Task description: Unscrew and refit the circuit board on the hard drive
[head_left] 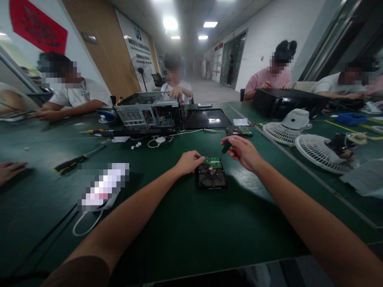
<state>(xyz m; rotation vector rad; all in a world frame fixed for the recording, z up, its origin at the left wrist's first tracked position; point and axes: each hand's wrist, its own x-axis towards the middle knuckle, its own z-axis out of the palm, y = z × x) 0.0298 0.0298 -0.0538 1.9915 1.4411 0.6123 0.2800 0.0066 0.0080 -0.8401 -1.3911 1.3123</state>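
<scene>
A hard drive lies flat on the green table, its green circuit board at the far end. My left hand is at the drive's upper left corner, fingers closed together against its edge. To the right of the drive and slightly above it, my right hand grips a screwdriver by its dark handle. The handle tilts down toward the board's right side; the thin shaft is hard to make out, so contact with the drive cannot be told.
An open computer case, a black panel and another drive stand farther back. White fan parts lie right. At left are a yellow-black screwdriver, a phone with a cable, and another person's hand.
</scene>
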